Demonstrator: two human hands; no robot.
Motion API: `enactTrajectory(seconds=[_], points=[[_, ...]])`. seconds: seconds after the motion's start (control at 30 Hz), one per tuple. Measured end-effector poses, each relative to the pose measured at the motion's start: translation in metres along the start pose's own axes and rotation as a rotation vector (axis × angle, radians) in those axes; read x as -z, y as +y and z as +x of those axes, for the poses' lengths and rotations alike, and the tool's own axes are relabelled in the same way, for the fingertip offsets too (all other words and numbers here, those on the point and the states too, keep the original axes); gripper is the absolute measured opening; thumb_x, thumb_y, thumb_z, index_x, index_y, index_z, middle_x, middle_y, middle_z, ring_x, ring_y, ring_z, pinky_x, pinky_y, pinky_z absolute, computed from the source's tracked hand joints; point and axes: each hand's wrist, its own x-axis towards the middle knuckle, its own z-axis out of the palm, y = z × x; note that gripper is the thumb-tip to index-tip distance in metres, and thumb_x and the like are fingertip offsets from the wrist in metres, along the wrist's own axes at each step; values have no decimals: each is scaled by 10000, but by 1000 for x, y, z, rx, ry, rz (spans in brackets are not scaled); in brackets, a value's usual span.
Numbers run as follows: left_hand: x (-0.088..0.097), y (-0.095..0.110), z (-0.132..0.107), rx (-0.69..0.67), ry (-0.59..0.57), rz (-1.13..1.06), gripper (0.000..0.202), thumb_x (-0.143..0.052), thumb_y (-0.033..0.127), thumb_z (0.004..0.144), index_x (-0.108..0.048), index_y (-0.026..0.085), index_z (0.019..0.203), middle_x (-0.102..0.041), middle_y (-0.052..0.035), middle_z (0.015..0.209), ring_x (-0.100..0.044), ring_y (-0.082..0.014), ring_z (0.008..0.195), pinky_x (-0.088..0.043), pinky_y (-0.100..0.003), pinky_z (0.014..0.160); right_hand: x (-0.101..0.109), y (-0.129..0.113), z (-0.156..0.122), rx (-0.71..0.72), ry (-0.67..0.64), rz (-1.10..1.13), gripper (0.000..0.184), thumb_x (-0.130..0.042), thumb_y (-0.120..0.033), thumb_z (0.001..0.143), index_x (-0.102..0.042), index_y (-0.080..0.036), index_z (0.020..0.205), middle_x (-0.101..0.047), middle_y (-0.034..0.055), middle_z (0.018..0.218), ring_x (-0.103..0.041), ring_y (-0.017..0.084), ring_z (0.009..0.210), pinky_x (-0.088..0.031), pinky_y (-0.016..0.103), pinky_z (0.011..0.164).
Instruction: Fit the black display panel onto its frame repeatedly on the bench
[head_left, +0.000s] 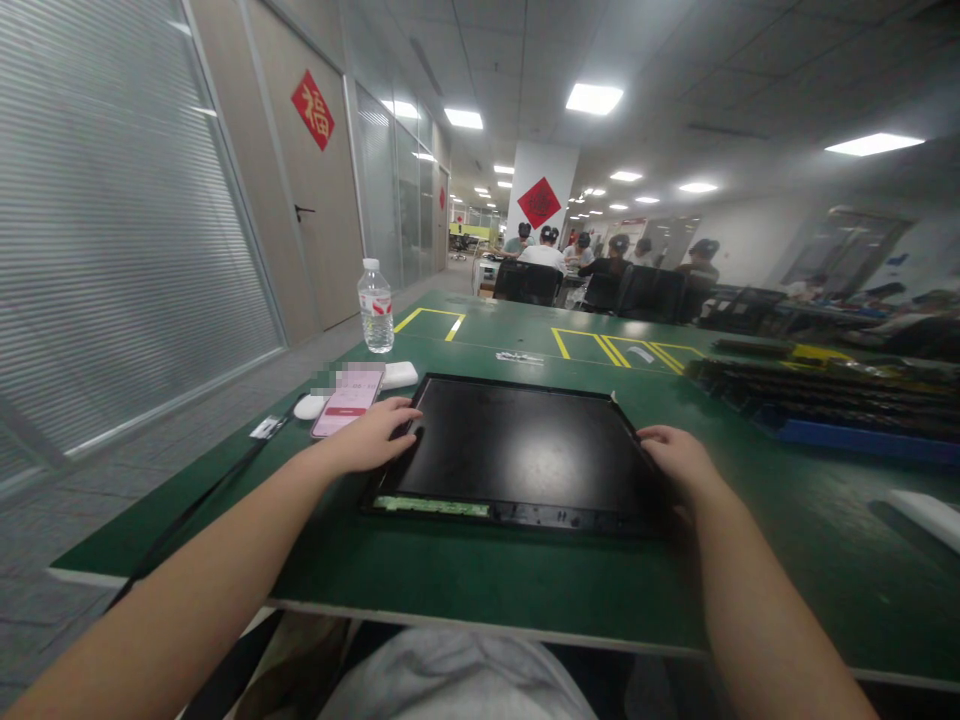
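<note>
A flat black display panel [517,450] lies on the green table [525,580] in front of me, a strip of green circuit board along its near edge. My left hand [375,435] rests on the panel's left edge, fingers curled over the rim. My right hand [679,460] grips the panel's right edge, fingers wrapped down its side. Both forearms reach in from the bottom of the view.
A phone [346,400] with a pink screen and a white oblong object [399,375] lie left of the panel, a water bottle [376,307] behind them. Stacked trays of parts [825,395] fill the right. A black cable [202,500] runs off the left edge. Several people sit far back.
</note>
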Motion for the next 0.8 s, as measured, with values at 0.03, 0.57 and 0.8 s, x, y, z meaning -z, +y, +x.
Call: enactTrajectory(seconds=[0.03,0.57,0.8], points=[[-2,-2,1,27,7,18,576,-488,419,837,-623,85,1286,-502,-228,1432,-478,-364,1327,-345,-461,1128,0,2,1,-19,-21,-15,270,-602,-232,751,-782,-220,952,-758,74,961,-687,260,899,-504,330,771],[-4,3,1,156,-13,-122,585,-456,172,763,-607,190,1328,-636,-81,1366,-593,-283,1245,-430,-377,1065,-13,7,6,21,-114,-77,380,-550,-136,739,-768,-182,1048,-741,91,1093,-681,259,1006,-500,308,844],[-3,11,1,348,135,-675,566,-650,168,656,-701,197,1219,-755,-72,1149,-686,-315,1077,-559,-354,878,-17,7,8,32,-103,-99,358,-556,-161,763,-760,-179,1057,-734,88,1113,-674,244,1001,-491,290,823]])
